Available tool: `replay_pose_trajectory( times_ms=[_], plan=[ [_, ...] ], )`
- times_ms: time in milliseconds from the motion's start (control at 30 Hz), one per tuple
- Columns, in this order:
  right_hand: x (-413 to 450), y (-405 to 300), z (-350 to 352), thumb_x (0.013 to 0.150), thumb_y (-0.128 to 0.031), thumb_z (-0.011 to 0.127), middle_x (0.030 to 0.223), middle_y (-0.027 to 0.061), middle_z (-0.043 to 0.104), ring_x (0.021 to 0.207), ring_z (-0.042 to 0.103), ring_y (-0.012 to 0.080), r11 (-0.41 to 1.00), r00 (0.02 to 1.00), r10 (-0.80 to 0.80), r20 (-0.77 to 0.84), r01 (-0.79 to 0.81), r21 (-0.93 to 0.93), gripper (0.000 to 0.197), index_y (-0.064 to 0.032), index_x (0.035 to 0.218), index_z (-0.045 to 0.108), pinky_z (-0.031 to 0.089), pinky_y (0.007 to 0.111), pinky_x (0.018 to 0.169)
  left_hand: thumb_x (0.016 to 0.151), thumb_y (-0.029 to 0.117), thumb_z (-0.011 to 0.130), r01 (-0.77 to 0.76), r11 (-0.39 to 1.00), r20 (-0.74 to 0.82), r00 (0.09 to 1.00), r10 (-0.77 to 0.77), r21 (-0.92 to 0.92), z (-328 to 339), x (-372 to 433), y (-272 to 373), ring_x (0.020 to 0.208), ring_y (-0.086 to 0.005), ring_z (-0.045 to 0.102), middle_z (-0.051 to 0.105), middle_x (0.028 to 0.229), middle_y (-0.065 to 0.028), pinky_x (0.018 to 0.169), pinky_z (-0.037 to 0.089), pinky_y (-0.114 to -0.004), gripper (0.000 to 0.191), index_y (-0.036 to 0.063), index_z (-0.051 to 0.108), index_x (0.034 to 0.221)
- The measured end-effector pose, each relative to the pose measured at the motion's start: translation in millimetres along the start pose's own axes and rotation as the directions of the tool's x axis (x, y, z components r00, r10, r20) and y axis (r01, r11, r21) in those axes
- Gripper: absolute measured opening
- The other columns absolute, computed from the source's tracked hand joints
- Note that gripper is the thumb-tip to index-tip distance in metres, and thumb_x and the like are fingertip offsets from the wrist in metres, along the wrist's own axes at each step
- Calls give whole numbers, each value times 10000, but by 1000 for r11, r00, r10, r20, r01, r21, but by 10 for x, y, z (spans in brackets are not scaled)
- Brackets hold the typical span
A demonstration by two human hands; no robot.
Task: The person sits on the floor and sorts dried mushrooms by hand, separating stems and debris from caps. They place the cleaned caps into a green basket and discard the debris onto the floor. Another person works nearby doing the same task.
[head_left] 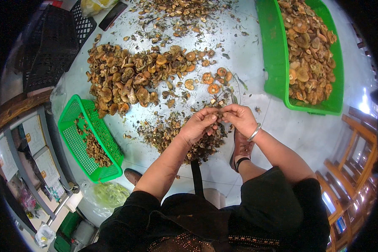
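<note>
My left hand (199, 123) and my right hand (241, 119) meet fingertip to fingertip over the floor. Pinched between them is a small brownish mushroom piece (220, 115), mostly hidden by the fingers. A silver bangle (254, 132) circles my right wrist. Directly below my hands spreads a heap of dark mushroom trimmings (167, 134), mixed with dirt and bits of leaf. Beyond it, to the left, lies a large pile of brown-orange mushrooms (123, 74). Several orange mushrooms (213, 88) lie loose just past my fingers, some with their gills up.
At right stands a deep green plastic bin (275, 56) heaped with mushrooms. A green perforated basket (82, 148) at left holds small mushrooms. More scraps (182, 12) litter the far floor, near a phone (112, 16). Black crates (50, 47) stand upper left; wooden chairs (349, 163) at right.
</note>
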State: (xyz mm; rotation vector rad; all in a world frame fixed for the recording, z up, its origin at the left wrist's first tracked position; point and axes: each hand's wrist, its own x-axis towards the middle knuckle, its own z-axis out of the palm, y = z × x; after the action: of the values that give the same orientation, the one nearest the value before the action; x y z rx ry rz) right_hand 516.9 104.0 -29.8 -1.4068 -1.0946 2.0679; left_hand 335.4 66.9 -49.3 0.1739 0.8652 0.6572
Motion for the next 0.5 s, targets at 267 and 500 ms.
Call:
replay_pose_trajectory(
  times_ms=[267,500],
  plan=[
    [-18,75,-11,757,-20,613,734,21,600,662,540,54,991,999,-16,38,21,-135,110,5,860,584,454,201,581,840,180,599,-39,993,-5,999,40,107,6,12,-46,696,-105,548,565,841,-8,518,423,-213,240,87,521,1047],
    [-30,114,14,730,-21,613,657,26,562,600,508,57,939,987,-163,17,160,-304,79,-4,766,546,433,204,530,844,210,596,-9,969,18,1000,5,248,80,14,-21,655,-93,546,576,804,2,515,420,-219,166,98,525,944]
  ],
)
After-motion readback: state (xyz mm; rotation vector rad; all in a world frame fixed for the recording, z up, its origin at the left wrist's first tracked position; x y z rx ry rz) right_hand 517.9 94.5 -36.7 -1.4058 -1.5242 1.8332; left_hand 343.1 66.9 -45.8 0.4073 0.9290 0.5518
